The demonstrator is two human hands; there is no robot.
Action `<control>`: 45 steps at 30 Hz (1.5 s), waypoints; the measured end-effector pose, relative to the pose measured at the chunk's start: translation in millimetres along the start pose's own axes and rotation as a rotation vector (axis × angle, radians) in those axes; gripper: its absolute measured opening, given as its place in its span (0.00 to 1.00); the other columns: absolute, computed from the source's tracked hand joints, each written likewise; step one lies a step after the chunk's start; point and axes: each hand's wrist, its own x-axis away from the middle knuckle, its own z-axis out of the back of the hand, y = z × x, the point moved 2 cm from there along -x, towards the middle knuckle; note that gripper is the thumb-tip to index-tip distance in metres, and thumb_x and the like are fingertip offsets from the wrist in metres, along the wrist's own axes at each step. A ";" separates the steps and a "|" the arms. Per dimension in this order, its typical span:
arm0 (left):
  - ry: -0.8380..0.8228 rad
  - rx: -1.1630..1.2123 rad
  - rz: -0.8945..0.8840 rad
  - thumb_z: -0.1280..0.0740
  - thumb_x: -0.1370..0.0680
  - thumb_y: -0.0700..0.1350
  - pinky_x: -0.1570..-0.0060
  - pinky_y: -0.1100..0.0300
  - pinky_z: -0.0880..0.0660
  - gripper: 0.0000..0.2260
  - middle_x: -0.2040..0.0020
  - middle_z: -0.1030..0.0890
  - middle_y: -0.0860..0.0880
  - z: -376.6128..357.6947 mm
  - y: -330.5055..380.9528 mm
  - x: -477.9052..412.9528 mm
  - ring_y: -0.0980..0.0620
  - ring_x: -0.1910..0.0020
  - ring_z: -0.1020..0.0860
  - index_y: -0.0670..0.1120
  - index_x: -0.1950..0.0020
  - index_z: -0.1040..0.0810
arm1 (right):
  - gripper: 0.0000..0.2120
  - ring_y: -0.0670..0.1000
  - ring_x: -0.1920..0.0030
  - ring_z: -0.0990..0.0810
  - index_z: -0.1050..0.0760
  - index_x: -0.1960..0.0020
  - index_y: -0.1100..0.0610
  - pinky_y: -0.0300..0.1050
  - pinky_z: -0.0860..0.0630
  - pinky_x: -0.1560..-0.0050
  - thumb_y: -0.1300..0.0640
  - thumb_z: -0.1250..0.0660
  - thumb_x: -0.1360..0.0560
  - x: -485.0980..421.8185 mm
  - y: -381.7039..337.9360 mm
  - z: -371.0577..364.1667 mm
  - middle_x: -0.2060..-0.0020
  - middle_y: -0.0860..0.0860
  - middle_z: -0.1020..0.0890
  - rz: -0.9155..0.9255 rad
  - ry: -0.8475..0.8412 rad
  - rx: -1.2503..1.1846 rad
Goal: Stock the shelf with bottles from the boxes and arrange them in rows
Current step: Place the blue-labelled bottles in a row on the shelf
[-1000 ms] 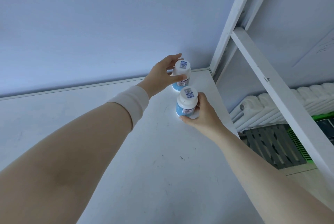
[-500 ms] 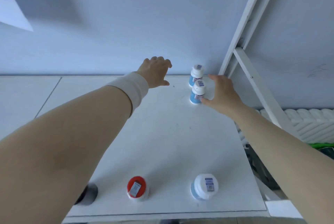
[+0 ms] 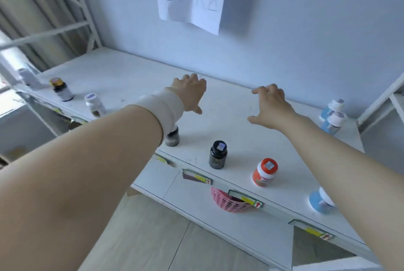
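Head view: left hand [image 3: 190, 93] and right hand [image 3: 271, 107] hover empty, fingers loosely spread, over the shelf [image 3: 229, 131] — two blue bottles [image 3: 334, 119] stand at its right rear; set the next ones upright beside them.

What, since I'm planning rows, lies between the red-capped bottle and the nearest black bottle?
Head view: only bare shelf separates red-capped bottle and black bottle.

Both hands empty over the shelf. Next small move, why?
Probably pull both hands back to fetch more bottles: the left hand and right hand hold nothing, and the two blue bottles stand together at the right end of the shelf.
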 end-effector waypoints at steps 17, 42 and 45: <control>-0.153 0.254 0.660 0.28 0.29 0.54 0.40 0.46 0.28 0.33 0.36 0.33 0.41 -135.0 -474.6 265.5 0.40 0.37 0.31 0.44 0.31 0.38 | 0.35 0.59 0.32 0.38 0.41 0.30 0.55 0.54 0.31 0.37 0.50 0.29 0.32 -28.2 -551.0 -166.0 0.35 0.58 0.38 0.577 -0.238 0.088; -0.369 0.748 1.262 0.31 0.26 0.53 0.42 0.54 0.27 0.29 0.35 0.31 0.44 -416.3 -853.3 403.9 0.46 0.37 0.29 0.45 0.31 0.38 | 0.31 0.57 0.34 0.35 0.40 0.32 0.56 0.53 0.28 0.40 0.49 0.31 0.29 -96.6 -992.0 -497.9 0.35 0.56 0.35 0.912 -0.697 0.365; -0.419 0.810 1.256 0.31 0.26 0.53 0.41 0.53 0.28 0.29 0.34 0.31 0.43 -457.0 -889.8 401.5 0.45 0.36 0.29 0.44 0.30 0.38 | 0.30 0.57 0.33 0.36 0.40 0.33 0.57 0.53 0.29 0.39 0.50 0.31 0.29 -102.6 -1020.3 -538.9 0.35 0.56 0.35 0.850 -0.757 0.379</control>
